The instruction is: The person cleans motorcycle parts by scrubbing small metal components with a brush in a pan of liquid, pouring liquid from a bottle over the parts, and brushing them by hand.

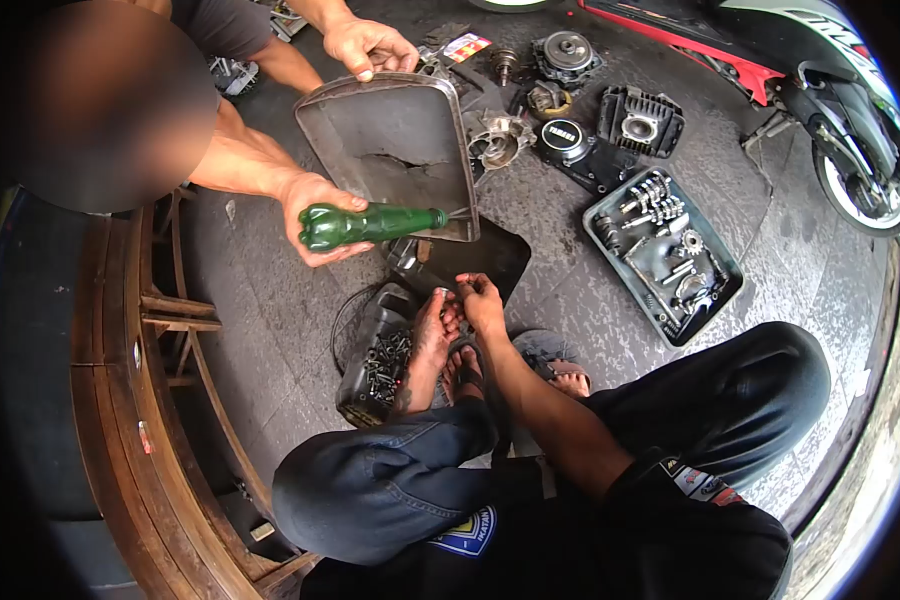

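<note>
Palm up, my left hand [436, 328] is beside the container of bolts [388, 365], its fingers curled near a small shiny piece. My right hand [479, 298] is pinched close to it, over the edge of a dark tray [505, 262]; what it holds is too small to name. Just above, a co-worker's hand [315, 205] grips a green bottle [370, 226], its neck at the lower corner of a tilted metal tray [380, 140]. The co-worker's other hand [370, 48] holds that tray's upper rim.
A tray of gears and shafts [625, 275] lies on the floor at right. Engine parts, including a Yamaha cover [562, 140] and a finned cylinder part [640, 122], lie beyond. A wooden bench [120, 400] is at left, a motorcycle [850, 150] at upper right.
</note>
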Demonstrator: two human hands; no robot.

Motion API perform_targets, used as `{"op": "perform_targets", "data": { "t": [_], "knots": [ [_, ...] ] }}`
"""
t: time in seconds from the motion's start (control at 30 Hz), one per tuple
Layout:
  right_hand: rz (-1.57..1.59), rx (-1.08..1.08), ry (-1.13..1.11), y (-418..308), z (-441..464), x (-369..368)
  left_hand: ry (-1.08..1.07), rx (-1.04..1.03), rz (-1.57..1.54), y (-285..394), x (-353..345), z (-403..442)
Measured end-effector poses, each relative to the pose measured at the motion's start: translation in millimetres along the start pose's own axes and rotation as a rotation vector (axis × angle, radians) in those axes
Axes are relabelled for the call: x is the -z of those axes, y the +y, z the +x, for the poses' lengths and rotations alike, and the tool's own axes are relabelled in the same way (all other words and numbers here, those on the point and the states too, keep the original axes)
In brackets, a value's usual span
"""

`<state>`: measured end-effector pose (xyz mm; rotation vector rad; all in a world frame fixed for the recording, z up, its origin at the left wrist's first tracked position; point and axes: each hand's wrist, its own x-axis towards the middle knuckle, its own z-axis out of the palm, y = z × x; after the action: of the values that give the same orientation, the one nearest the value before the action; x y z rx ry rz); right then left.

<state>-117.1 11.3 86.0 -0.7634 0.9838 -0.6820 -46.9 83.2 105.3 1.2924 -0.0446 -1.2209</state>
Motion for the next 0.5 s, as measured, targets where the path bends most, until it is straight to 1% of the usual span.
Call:
{"op": "perform_targets", "data": {
  "t": [0.2,0.33,0.5],
  "knots": [
    [0.029,0.0,-0.011,7.3,5.5,1.4,0.01,-0.011,0.003,-0.3,0.3,1.0],
    [0.016,-0.006,-0.014,5.5,4.8,1.7,-0.02,-0.006,0.002,-1.2,1.8,2.2],
    [-0.008,-0.006,-0.008,6.0,5.3,1.5,-0.006,-0.014,0.004,-0.2,-0.7,0.1]
  ]
}}
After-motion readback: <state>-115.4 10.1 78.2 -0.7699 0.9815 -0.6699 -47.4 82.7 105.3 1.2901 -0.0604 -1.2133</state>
